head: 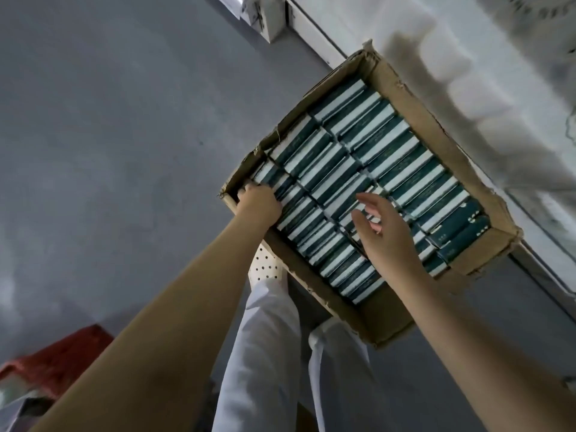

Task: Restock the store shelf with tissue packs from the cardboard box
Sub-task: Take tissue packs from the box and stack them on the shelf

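Observation:
An open cardboard box (414, 116) sits on the grey floor below me, packed with several rows of dark green and white tissue packs (358, 182) standing on edge. My left hand (260, 204) is at the box's near left corner, its fingers curled down between the packs there, gripping them. My right hand (383, 229) hovers over the middle rows with fingers spread and relaxed, holding nothing. The box's near right part is empty cardboard.
A white shelf unit (530, 194) runs along the box's far side, with blurred white goods at the top right. A red crate (59, 363) stands at the lower left. My white trousers (265, 353) and a perforated white shoe (265, 266) are beside the box.

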Demonstrator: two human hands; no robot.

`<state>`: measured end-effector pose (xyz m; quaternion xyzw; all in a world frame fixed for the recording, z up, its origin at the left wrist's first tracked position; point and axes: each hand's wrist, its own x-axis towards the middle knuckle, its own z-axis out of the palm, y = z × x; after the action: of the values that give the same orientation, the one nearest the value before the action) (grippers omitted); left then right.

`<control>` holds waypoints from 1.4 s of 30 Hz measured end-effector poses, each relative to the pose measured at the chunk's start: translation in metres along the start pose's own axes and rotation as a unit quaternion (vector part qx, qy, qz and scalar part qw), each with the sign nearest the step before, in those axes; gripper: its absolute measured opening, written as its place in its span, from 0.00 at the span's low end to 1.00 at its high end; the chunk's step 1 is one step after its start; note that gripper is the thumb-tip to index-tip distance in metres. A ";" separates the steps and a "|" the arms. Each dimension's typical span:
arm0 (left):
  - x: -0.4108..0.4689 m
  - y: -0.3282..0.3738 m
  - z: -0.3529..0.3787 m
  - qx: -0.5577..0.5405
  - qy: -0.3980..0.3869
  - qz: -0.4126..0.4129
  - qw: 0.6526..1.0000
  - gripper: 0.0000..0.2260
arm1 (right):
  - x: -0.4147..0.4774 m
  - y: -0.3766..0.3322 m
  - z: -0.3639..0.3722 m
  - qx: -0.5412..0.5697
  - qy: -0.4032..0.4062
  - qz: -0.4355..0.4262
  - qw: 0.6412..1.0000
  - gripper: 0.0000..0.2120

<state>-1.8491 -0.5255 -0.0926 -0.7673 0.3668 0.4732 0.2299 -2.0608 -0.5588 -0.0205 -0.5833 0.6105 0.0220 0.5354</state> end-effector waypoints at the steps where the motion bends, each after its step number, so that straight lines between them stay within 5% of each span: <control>1: 0.003 0.000 0.002 0.011 -0.003 -0.002 1.000 0.20 | 0.002 0.002 -0.001 0.005 0.005 0.003 1.000 0.17; 5: 0.005 0.003 0.005 0.009 0.003 -0.003 1.000 0.18 | 0.007 0.004 -0.002 0.006 0.014 0.006 1.000 0.17; 9: -0.018 -0.003 0.006 0.049 0.105 0.064 0.991 0.18 | 0.003 -0.003 -0.001 0.024 0.024 0.021 0.999 0.15; 16: -0.070 -0.027 -0.009 -0.100 0.274 0.190 0.938 0.10 | -0.006 -0.030 0.001 0.051 0.003 0.006 0.999 0.18; 19: -0.082 -0.028 -0.029 -0.286 0.139 0.202 0.926 0.07 | -0.006 -0.041 -0.001 0.072 -0.013 0.012 0.997 0.23; 21: -0.085 -0.021 -0.039 -0.417 0.028 0.190 0.888 0.09 | -0.002 -0.045 -0.004 0.110 -0.027 0.041 0.993 0.28; 23: -0.085 -0.012 -0.044 -0.425 -0.012 0.204 0.882 0.12 | 0.002 -0.047 -0.007 0.166 -0.056 0.083 0.981 0.29; 26: -0.081 0.001 -0.040 -0.424 -0.062 0.225 0.875 0.12 | 0.005 -0.044 -0.010 0.192 -0.095 0.114 0.970 0.17; 32: -0.052 0.001 -0.033 -0.335 0.057 0.205 0.918 0.25 | 0.011 -0.024 -0.015 0.302 0.086 0.158 0.936 0.05; 42: -0.001 0.010 -0.041 -0.142 0.011 0.189 0.972 0.22 | 0.037 -0.007 -0.024 0.317 0.166 0.154 0.921 0.07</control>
<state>-1.8344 -0.5608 -0.0737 -0.7138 0.4369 0.5469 0.0215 -2.0612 -0.6019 -0.0314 -0.2778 0.7479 -0.1878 0.5730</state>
